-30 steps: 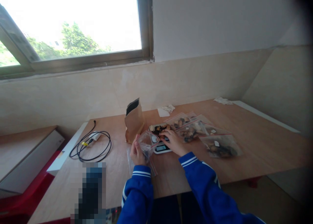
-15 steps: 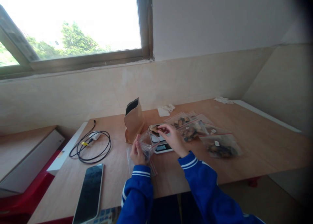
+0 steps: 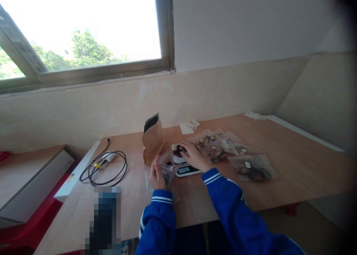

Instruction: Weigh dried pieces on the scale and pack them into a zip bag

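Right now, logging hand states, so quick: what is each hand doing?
Left hand: closed, holding an open clear bag.
Right hand: fingers on the dried pieces on the scale; grip cannot be told.

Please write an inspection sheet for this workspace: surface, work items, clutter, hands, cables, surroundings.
Surface: wooden table, bare at right.
Work items: small clear zip bag; digital scale carrying dark dried pieces; brown paper pouch, upright, open; filled zip bags overlapping right of the scale.
Clutter: crumpled tissue near the wall; a blurred dark object at the near left edge.
Hands: left hand holds the small bag; right hand rests on the pieces, grip unclear.
Cables: black cable coiled at left, with white adapter.
Surroundings: window, tiled wall; no other person seen.
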Action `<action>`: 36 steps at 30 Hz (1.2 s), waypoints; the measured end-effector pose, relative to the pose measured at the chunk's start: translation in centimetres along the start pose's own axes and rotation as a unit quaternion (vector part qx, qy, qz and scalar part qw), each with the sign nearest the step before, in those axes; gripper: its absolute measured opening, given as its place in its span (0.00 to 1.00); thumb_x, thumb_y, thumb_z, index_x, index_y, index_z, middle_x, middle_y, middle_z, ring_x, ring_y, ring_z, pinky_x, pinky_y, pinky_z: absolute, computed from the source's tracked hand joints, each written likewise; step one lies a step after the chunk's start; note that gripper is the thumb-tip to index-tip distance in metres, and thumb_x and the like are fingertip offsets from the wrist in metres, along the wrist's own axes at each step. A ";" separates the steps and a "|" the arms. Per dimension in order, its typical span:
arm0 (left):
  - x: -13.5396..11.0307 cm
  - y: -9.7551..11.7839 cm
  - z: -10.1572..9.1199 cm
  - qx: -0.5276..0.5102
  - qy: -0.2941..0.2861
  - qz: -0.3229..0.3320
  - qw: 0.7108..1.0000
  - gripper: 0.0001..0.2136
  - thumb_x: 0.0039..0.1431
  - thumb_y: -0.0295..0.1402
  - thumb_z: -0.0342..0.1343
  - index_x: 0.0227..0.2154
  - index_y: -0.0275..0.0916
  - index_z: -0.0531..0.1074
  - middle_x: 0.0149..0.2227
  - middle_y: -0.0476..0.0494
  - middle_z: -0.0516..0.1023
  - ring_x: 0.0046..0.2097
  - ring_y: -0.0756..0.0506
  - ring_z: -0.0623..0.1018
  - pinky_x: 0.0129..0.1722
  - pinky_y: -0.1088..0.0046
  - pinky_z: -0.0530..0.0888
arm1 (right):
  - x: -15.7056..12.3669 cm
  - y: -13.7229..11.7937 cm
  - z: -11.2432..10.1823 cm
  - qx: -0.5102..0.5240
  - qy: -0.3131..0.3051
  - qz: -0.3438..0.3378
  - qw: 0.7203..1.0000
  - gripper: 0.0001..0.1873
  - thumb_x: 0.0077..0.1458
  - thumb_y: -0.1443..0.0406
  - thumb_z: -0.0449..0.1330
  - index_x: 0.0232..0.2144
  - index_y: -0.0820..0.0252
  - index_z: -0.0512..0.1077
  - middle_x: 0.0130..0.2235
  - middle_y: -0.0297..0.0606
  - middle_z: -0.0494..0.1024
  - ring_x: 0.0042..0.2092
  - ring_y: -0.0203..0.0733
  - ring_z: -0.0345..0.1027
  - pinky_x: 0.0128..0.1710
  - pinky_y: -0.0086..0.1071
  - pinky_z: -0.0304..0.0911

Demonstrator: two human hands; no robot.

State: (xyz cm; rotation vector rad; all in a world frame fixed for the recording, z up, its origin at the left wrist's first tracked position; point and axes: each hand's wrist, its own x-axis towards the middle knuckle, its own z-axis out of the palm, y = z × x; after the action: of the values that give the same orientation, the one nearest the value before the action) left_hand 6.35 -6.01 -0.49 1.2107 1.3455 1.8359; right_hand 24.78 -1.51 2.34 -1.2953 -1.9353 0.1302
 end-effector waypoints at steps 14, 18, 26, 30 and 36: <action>0.1 0.5 0.0 0.002 0.024 0.002 1.000 0.21 0.61 0.46 0.46 0.48 0.39 0.73 0.49 0.40 0.76 0.51 0.45 0.75 0.51 0.68 0.70 | -0.7 0.3 2.0 -0.060 -0.050 -0.039 0.996 0.17 0.55 0.68 0.58 0.48 0.61 0.69 0.45 0.45 0.74 0.49 0.50 0.64 0.50 0.43 0.60; 0.0 0.6 0.1 0.002 0.029 -0.001 1.000 0.21 0.61 0.46 0.46 0.47 0.38 0.73 0.48 0.40 0.77 0.50 0.44 0.75 0.51 0.67 0.70 | -1.1 0.3 2.0 0.011 -0.033 -0.028 0.999 0.18 0.54 0.71 0.57 0.49 0.60 0.68 0.46 0.44 0.74 0.51 0.48 0.64 0.51 0.41 0.61; 0.0 1.0 0.0 0.021 0.030 0.000 0.999 0.21 0.61 0.46 0.45 0.47 0.38 0.74 0.48 0.40 0.77 0.51 0.44 0.75 0.51 0.67 0.70 | -1.0 -1.1 0.6 0.157 0.064 0.079 0.982 0.16 0.54 0.68 0.57 0.46 0.59 0.71 0.44 0.43 0.77 0.45 0.45 0.71 0.47 0.40 0.66; 0.1 0.8 -0.1 0.025 0.017 0.002 1.000 0.21 0.62 0.46 0.45 0.47 0.38 0.73 0.49 0.40 0.76 0.51 0.44 0.74 0.51 0.67 0.69 | -0.5 -3.4 -1.2 0.230 0.088 0.100 0.964 0.18 0.55 0.64 0.58 0.49 0.57 0.70 0.46 0.41 0.77 0.44 0.43 0.71 0.46 0.38 0.67; 0.1 0.6 -0.2 0.017 0.019 0.017 1.000 0.21 0.62 0.46 0.45 0.47 0.38 0.73 0.49 0.39 0.76 0.52 0.44 0.74 0.53 0.67 0.68 | 0.0 -6.1 -1.6 0.312 -0.024 0.058 0.948 0.21 0.54 0.61 0.60 0.51 0.55 0.68 0.46 0.39 0.76 0.46 0.41 0.71 0.47 0.34 0.67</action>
State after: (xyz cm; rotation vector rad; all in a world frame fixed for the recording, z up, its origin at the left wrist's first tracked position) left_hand 6.19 -6.16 0.10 1.2285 1.3888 1.8747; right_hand 21.34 -4.86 6.38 -0.9719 -1.6531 0.7732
